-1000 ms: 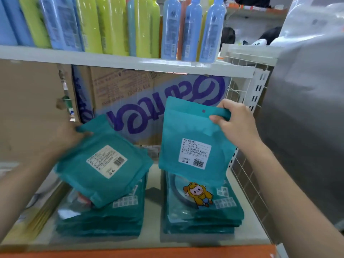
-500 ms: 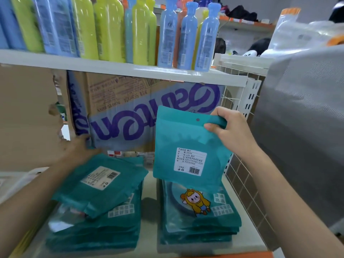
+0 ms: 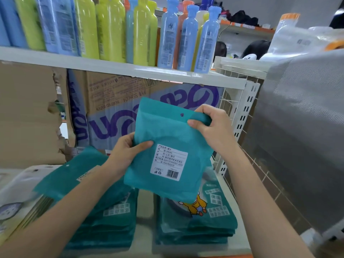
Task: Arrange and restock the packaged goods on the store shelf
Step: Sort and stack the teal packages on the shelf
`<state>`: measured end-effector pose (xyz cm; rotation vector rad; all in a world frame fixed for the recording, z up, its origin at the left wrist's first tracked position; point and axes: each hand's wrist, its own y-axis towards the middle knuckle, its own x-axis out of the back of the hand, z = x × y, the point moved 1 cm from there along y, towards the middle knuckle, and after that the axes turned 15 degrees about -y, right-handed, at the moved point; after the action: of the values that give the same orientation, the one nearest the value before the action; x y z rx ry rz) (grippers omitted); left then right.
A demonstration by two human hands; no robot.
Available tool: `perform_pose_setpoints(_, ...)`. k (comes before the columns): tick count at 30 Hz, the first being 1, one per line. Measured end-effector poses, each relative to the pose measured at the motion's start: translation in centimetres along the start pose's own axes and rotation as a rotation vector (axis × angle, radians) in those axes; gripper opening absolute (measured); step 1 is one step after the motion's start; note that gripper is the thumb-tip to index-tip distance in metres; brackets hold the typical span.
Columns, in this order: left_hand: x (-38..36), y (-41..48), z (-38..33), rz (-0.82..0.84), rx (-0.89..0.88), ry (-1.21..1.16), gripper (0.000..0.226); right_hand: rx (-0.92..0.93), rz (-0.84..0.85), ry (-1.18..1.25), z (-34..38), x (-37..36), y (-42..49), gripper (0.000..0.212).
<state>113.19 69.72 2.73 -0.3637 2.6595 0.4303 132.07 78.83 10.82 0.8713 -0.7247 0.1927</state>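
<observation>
I hold a teal flat pouch (image 3: 167, 135) upright above the lower shelf, its white barcode label facing me. My right hand (image 3: 212, 131) pinches its top right corner near the hang hole. My left hand (image 3: 126, 151) grips its left edge, thumb on the front beside the label. Below it lies the right stack of teal pouches (image 3: 197, 220), with a cartoon figure on the top one. The left stack of teal pouches (image 3: 100, 209) lies beside it, its top pouch lying askew, label side up.
A cardboard box with purple lettering (image 3: 119, 112) fills the back of the lower shelf (image 3: 145, 239). Blue and green bottles (image 3: 141, 32) stand on the white upper shelf (image 3: 130, 70). A wire grid side panel (image 3: 234, 101) closes the right end. Grey woven material (image 3: 301, 127) hangs further right.
My left hand let go of the pouch on the left stack and moved right to grip the held pouch's left edge. The right hand kept its hold.
</observation>
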Motion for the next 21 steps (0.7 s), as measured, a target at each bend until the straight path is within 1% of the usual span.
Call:
perform_pose_setpoints(1, 0.0, -0.1, 0.2, -0.018, 0.006, -0.028, 0.075, -0.014, -0.026, -0.006, -0.3, -0.3, -0.2, 0.013)
perform_pose_setpoints(2, 0.1, 0.0, 0.3, -0.028, 0.012, -0.060, 0.074, -0.039, -0.051, 0.002, -0.7, -0.6, -0.4, 0.023)
perform_pose_setpoints(4, 0.2, -0.1, 0.2, -0.037, 0.011, -0.116, 0.070, -0.118, -0.066, 0.113, -1.5, -1.1, -1.1, 0.050)
perform_pose_setpoints(7, 0.4, -0.1, 0.0, -0.088, -0.011, -0.179, 0.056, -0.242, 0.004, 0.321, -2.3, -2.2, -3.0, 0.085)
perform_pose_setpoints(8, 0.3, -0.1, 0.0, -0.117, -0.014, -0.197, 0.048, -0.269, 0.051, 0.373, -2.6, -2.6, -3.9, 0.092)
perform_pose_setpoints(9, 0.3, -0.2, 0.1, -0.142, -0.016, -0.210, 0.040, -0.283, 0.109, 0.431, -2.9, -3.1, -4.7, 0.091)
perform_pose_setpoints(10, 0.4, -0.2, 0.3, -0.163, -0.019, -0.213, 0.033, -0.288, 0.166, 0.493, -3.2, -3.6, -5.5, 0.083)
perform_pose_setpoints(12, 0.6, -0.1, 0.8, -0.196, -0.015, -0.214, 0.025, -0.313, 0.232, 0.601, -3.6, -4.7, -6.8, 0.060)
perform_pose_setpoints(14, 1.0, 0.0, 1.4, -0.224, 0.000, -0.214, 0.019, -0.385, 0.237, 0.715, -4.1, -5.8, -7.7, 0.044)
perform_pose_setpoints(16, 1.4, 0.3, 2.0, -0.249, 0.027, -0.228, 0.018, -0.449, 0.234, 0.803, -4.4, -6.9, -8.2, 0.036)
perform_pose_setpoints(19, 1.9, 0.9, 2.6, -0.258, 0.065, -0.252, 0.017, -0.506, 0.221, 0.785, -4.9, -8.4, -8.4, 0.024)
perform_pose_setpoints(21, 2.2, 1.2, 2.8, -0.238, 0.084, -0.253, 0.018, -0.536, 0.203, 0.762, -5.2, -9.3, -8.6, 0.020)
